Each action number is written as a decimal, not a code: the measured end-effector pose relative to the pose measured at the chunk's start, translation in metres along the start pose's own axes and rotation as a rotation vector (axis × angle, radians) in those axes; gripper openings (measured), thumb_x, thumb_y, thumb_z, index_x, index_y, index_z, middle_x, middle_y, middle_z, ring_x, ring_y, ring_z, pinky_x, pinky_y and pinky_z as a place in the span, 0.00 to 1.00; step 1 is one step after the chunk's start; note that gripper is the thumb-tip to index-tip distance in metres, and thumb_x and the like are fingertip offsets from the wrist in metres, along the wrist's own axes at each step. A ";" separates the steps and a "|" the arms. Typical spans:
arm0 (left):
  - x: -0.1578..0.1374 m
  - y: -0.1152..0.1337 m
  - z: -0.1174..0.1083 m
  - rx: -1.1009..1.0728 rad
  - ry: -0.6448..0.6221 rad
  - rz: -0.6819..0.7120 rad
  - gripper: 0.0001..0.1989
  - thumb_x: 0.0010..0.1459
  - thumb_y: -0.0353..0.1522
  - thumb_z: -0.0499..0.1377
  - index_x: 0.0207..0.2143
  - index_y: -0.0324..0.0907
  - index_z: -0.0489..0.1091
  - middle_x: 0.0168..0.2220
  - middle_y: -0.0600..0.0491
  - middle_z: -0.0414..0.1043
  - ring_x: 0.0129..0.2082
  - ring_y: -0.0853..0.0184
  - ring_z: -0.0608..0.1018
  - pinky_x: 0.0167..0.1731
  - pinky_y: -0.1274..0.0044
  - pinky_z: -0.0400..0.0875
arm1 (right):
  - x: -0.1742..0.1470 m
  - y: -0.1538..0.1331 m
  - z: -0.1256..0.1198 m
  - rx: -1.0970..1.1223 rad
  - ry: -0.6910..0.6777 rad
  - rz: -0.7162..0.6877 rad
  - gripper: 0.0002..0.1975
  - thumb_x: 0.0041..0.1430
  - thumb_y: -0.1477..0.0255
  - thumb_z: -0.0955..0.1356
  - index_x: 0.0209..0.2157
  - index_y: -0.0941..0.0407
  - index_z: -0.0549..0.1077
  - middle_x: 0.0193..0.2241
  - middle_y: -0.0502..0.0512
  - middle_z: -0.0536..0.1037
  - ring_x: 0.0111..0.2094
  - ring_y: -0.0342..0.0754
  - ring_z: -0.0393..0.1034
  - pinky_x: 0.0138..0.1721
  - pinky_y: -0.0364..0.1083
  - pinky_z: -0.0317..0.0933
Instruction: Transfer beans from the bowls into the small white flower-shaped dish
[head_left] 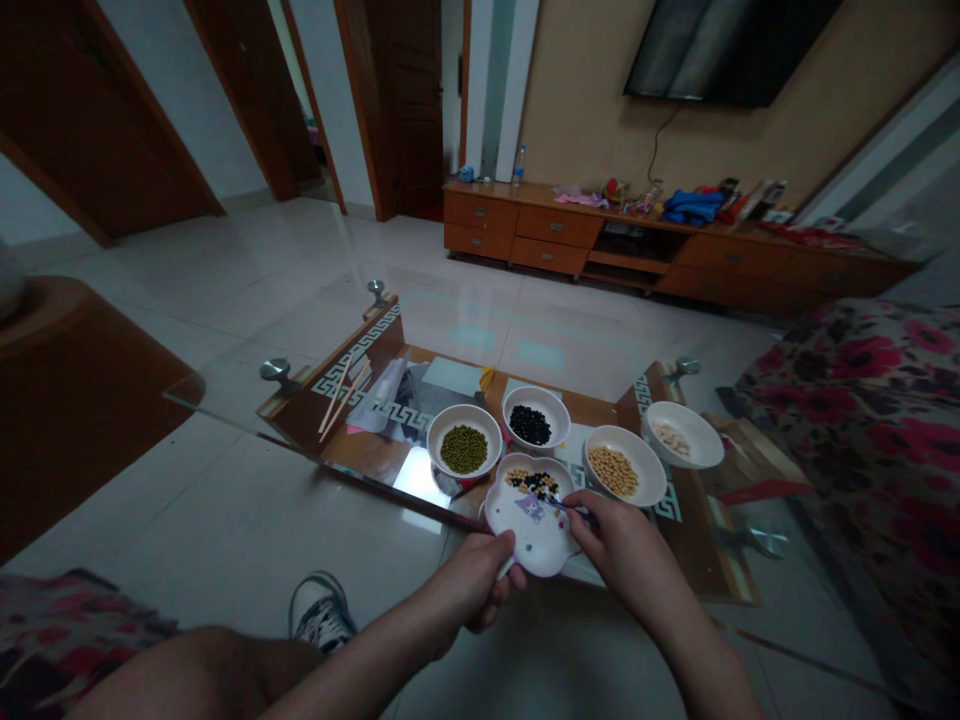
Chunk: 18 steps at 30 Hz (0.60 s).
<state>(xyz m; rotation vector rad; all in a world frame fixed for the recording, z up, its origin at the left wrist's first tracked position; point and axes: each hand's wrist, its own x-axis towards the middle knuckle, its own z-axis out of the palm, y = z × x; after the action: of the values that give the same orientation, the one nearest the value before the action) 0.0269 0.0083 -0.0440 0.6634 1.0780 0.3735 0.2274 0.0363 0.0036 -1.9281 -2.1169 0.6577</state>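
Observation:
A white flower-shaped plate [551, 548] with a purple cartoon print carries mixed black and yellow beans [534, 483] near its far side. My left hand [484, 580] is closed on the plate's near left edge, thumb on top. My right hand [619, 540] pinches a thin purple utensil [556, 502], its tip by the beans; its exact kind is too small to tell. Around the plate stand a bowl of green beans [463, 449], a bowl of black beans [529, 425], a bowl of yellow soybeans [613, 471] and a bowl with pale pieces [672, 438].
The bowls stand on a glass-topped coffee table [375, 478]. Wooden chopsticks [341, 400] lie at its left, beside clear plastic and papers [390, 395]. A paper bag or box [757, 465] is at the right. Beyond is a low cabinet [555, 235] holding clutter.

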 end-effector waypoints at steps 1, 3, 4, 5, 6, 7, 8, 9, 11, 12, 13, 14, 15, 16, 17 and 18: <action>0.000 0.000 0.000 0.004 0.002 -0.003 0.26 0.56 0.54 0.45 0.26 0.42 0.64 0.13 0.64 0.49 0.09 0.78 0.49 0.14 0.81 0.40 | 0.000 0.000 0.000 0.002 0.001 -0.002 0.15 0.59 0.65 0.61 0.40 0.52 0.76 0.32 0.56 0.81 0.34 0.50 0.75 0.34 0.43 0.62; 0.001 0.000 0.000 0.007 0.004 -0.003 0.26 0.56 0.55 0.45 0.26 0.42 0.64 0.13 0.64 0.49 0.08 0.78 0.49 0.14 0.81 0.40 | 0.000 0.000 0.000 0.009 0.004 -0.008 0.15 0.59 0.65 0.61 0.40 0.52 0.76 0.32 0.56 0.80 0.34 0.50 0.75 0.34 0.44 0.62; 0.001 0.000 0.000 0.008 0.003 -0.003 0.26 0.56 0.55 0.45 0.26 0.42 0.64 0.13 0.64 0.49 0.08 0.78 0.49 0.14 0.81 0.40 | 0.000 -0.001 0.000 0.013 0.005 -0.009 0.15 0.59 0.65 0.61 0.39 0.52 0.76 0.32 0.56 0.80 0.33 0.50 0.75 0.34 0.44 0.62; 0.001 0.001 0.000 0.009 0.001 -0.001 0.27 0.55 0.56 0.45 0.26 0.42 0.64 0.13 0.64 0.49 0.08 0.78 0.49 0.14 0.81 0.40 | 0.000 -0.001 0.000 0.016 0.005 -0.009 0.15 0.59 0.65 0.61 0.39 0.52 0.76 0.31 0.56 0.80 0.33 0.50 0.75 0.34 0.44 0.62; 0.001 0.001 0.000 0.010 -0.001 0.002 0.27 0.54 0.56 0.45 0.26 0.42 0.64 0.13 0.64 0.49 0.09 0.78 0.49 0.14 0.81 0.40 | 0.000 -0.001 0.000 0.017 0.003 -0.007 0.14 0.59 0.65 0.61 0.39 0.52 0.76 0.31 0.56 0.80 0.33 0.49 0.75 0.33 0.44 0.62; 0.001 0.001 0.000 0.012 -0.001 0.004 0.28 0.54 0.57 0.45 0.26 0.42 0.64 0.13 0.64 0.48 0.09 0.78 0.49 0.14 0.81 0.40 | 0.000 -0.001 0.000 0.018 0.000 -0.004 0.14 0.59 0.65 0.61 0.39 0.52 0.76 0.31 0.56 0.80 0.33 0.49 0.74 0.33 0.43 0.62; 0.001 0.001 0.000 0.012 0.001 0.004 0.28 0.53 0.58 0.46 0.26 0.42 0.64 0.13 0.64 0.48 0.09 0.78 0.48 0.14 0.81 0.40 | 0.000 -0.001 0.000 0.017 -0.003 -0.001 0.14 0.59 0.65 0.61 0.39 0.52 0.76 0.32 0.56 0.80 0.33 0.49 0.74 0.33 0.43 0.62; 0.000 0.001 0.000 0.012 0.002 0.002 0.29 0.52 0.58 0.46 0.26 0.42 0.64 0.13 0.64 0.48 0.09 0.78 0.48 0.14 0.81 0.40 | 0.000 -0.001 0.000 0.016 -0.005 0.002 0.14 0.59 0.65 0.61 0.39 0.52 0.76 0.32 0.56 0.80 0.33 0.49 0.74 0.33 0.43 0.62; 0.001 0.000 0.000 0.011 0.002 0.001 0.29 0.51 0.59 0.47 0.26 0.42 0.64 0.13 0.64 0.49 0.09 0.78 0.49 0.13 0.81 0.40 | 0.000 -0.001 -0.001 0.011 -0.009 0.004 0.14 0.59 0.65 0.61 0.40 0.53 0.76 0.32 0.57 0.80 0.33 0.49 0.74 0.34 0.43 0.62; 0.001 0.000 -0.001 0.010 0.001 0.003 0.29 0.50 0.59 0.47 0.26 0.42 0.64 0.13 0.64 0.49 0.09 0.78 0.49 0.13 0.81 0.40 | 0.000 -0.001 -0.001 0.008 -0.010 0.003 0.14 0.59 0.65 0.61 0.40 0.53 0.76 0.32 0.57 0.80 0.34 0.49 0.74 0.34 0.43 0.62; 0.001 0.000 -0.001 0.010 -0.001 0.006 0.30 0.50 0.60 0.47 0.26 0.42 0.64 0.13 0.64 0.49 0.09 0.78 0.49 0.13 0.81 0.40 | 0.000 -0.001 -0.001 0.004 -0.011 0.002 0.14 0.59 0.65 0.61 0.39 0.53 0.76 0.32 0.57 0.80 0.34 0.49 0.74 0.35 0.44 0.62; 0.001 0.000 -0.001 0.011 -0.001 0.010 0.30 0.50 0.60 0.47 0.26 0.42 0.64 0.13 0.65 0.49 0.09 0.78 0.50 0.13 0.81 0.40 | 0.000 -0.001 -0.001 0.001 -0.013 0.001 0.14 0.59 0.65 0.61 0.39 0.53 0.76 0.32 0.57 0.80 0.34 0.50 0.74 0.35 0.44 0.62; 0.001 0.000 -0.001 0.016 0.001 0.013 0.30 0.50 0.60 0.47 0.26 0.42 0.64 0.13 0.65 0.49 0.09 0.78 0.50 0.13 0.81 0.41 | 0.000 -0.001 -0.001 -0.003 -0.016 0.000 0.14 0.59 0.65 0.61 0.39 0.52 0.76 0.32 0.57 0.80 0.34 0.50 0.75 0.35 0.44 0.62; 0.001 0.000 0.000 0.022 0.003 0.012 0.31 0.50 0.61 0.46 0.26 0.42 0.64 0.13 0.65 0.49 0.08 0.78 0.50 0.14 0.81 0.41 | 0.000 -0.001 -0.001 -0.006 -0.019 -0.001 0.14 0.59 0.65 0.61 0.40 0.52 0.76 0.32 0.57 0.80 0.34 0.50 0.75 0.35 0.44 0.62; 0.001 0.000 0.000 0.030 0.005 0.006 0.31 0.50 0.61 0.46 0.26 0.42 0.63 0.12 0.65 0.49 0.08 0.78 0.49 0.14 0.81 0.41 | 0.000 -0.001 -0.001 -0.008 -0.023 0.000 0.14 0.60 0.65 0.61 0.40 0.52 0.76 0.32 0.57 0.80 0.34 0.50 0.75 0.35 0.44 0.62; 0.001 0.001 0.000 0.037 0.006 0.000 0.31 0.50 0.61 0.45 0.26 0.42 0.63 0.12 0.65 0.49 0.08 0.78 0.49 0.14 0.81 0.41 | 0.000 -0.001 -0.001 -0.009 -0.027 0.001 0.15 0.60 0.65 0.61 0.40 0.52 0.76 0.32 0.57 0.80 0.34 0.50 0.75 0.35 0.44 0.62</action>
<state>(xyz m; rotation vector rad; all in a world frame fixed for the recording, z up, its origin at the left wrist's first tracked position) 0.0276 0.0096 -0.0446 0.6952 1.0932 0.3562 0.2270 0.0365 0.0044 -1.9356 -2.1393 0.6793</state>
